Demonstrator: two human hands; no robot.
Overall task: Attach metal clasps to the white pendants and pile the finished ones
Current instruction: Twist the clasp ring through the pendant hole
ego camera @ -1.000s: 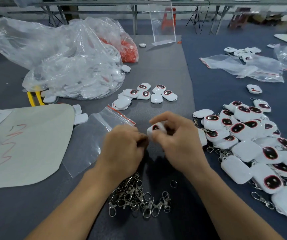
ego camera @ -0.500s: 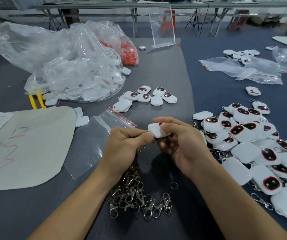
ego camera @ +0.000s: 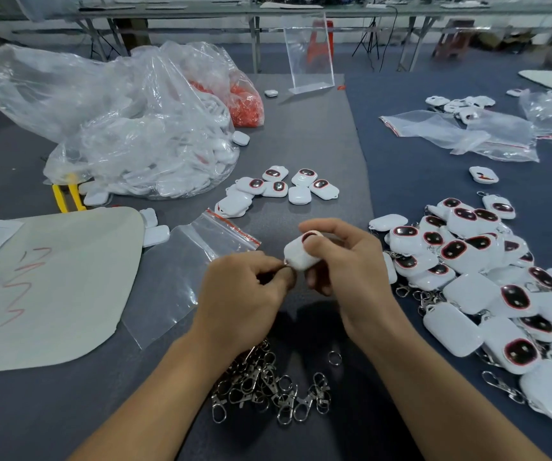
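Observation:
My right hand [ego camera: 348, 271] grips a white pendant [ego camera: 299, 252] by its edges, just above the table's middle. My left hand [ego camera: 244, 294] pinches a small metal clasp ring [ego camera: 287, 263] at the pendant's lower left corner; most of that clasp is hidden by my fingers. Loose metal clasps [ego camera: 268, 384] lie in a heap under my wrists. A pile of pendants with clasps on them [ego camera: 487, 287] spreads at the right. Several bare pendants [ego camera: 281, 189] lie beyond my hands.
A big clear bag of white pendants [ego camera: 141, 151] and a bag of red parts [ego camera: 244, 101] sit at the back left. A small zip bag [ego camera: 188, 274], a beige sheet [ego camera: 51, 287], yellow-handled pliers [ego camera: 66, 194] and a clear acrylic stand [ego camera: 308, 54] are around.
The pendant has been turned in my right hand so its white back faces up. My left fingers have moved to its lower corner with the ring.

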